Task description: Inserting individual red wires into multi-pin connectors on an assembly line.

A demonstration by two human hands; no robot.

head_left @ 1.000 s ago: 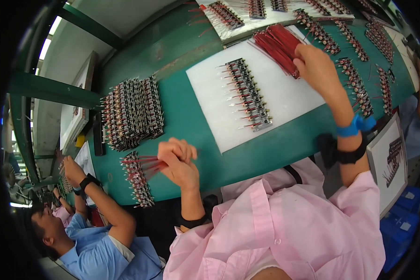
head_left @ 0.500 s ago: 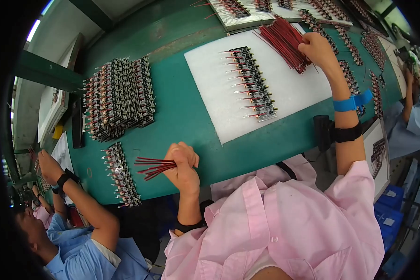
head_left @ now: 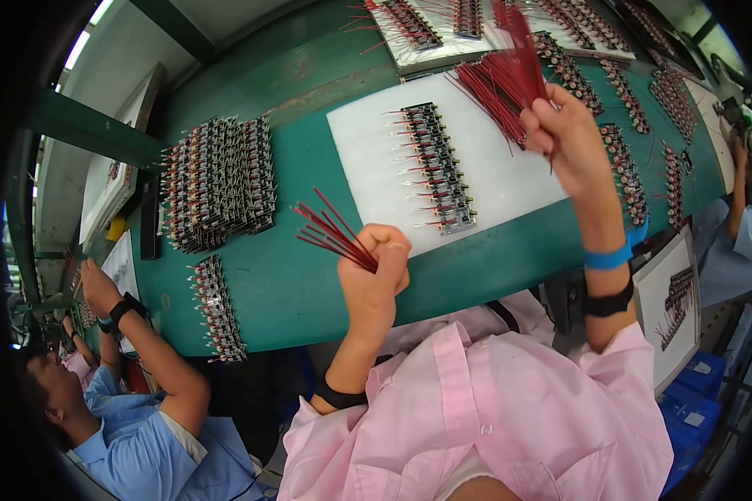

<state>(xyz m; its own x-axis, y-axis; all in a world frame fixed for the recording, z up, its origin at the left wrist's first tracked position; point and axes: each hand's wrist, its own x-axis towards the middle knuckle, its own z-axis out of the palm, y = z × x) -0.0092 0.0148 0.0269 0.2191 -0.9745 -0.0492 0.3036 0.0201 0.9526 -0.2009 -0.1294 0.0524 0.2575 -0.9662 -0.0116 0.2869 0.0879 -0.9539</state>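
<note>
The populated circuit-board strip (head_left: 436,167) lies flat on the white foam sheet (head_left: 510,185), between the two hands and a little beyond the left one. Its long axis runs from the far edge of the sheet toward the person, with the near end slanting slightly right. Thin red leads stick out along its left side.

The left hand (head_left: 372,280) is nearer to the strip's near end, just left of it in the view; how high it is above the green desk (head_left: 301,309) cannot be told. Its fingers are curled tight around a small bunch of red wires (head_left: 334,238), whose free ends fan out to the far left, pointing away from the strip and toward the stack of circuit boards (head_left: 217,185).

The right hand (head_left: 566,138) is on the strip's other side, with a bare stretch of foam between. Its fingers are closed on an upright bunch of red wires (head_left: 522,58), blurred and pointing away from the person. Just left of these fingers lies the pile of red wires (head_left: 482,92), its long axis slanting toward the right hand; whether hand and pile touch is unclear.
</note>
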